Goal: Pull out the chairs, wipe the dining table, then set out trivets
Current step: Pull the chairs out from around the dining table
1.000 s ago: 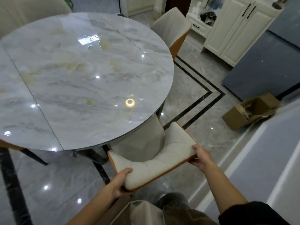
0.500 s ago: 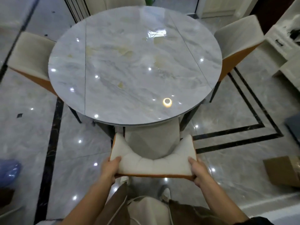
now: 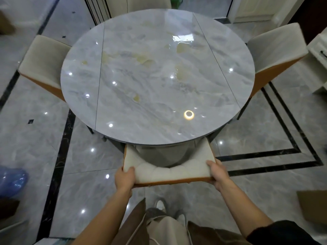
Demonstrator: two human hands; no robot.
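A round grey marble dining table (image 3: 155,76) fills the middle of the view, glossy with yellowish smears. In front of me a cream-padded chair with an orange shell (image 3: 169,171) has its seat tucked under the table's near edge. My left hand (image 3: 124,177) grips the left end of its curved backrest, and my right hand (image 3: 218,175) grips the right end. A second chair (image 3: 44,62) is pushed in at the left, a third (image 3: 276,50) at the right. A fourth chair back (image 3: 148,3) shows at the far side.
The floor is glossy grey tile with black inlay lines (image 3: 276,152). A cardboard box (image 3: 313,204) lies at the right edge, a blue plastic object (image 3: 12,179) at the left edge. White cabinets (image 3: 318,55) stand at the right. My legs and shoes (image 3: 162,207) are directly below the held chair.
My view has swung left so the table is centred. Both hands have kept their hold on the near chair's backrest, which now lies square to me.
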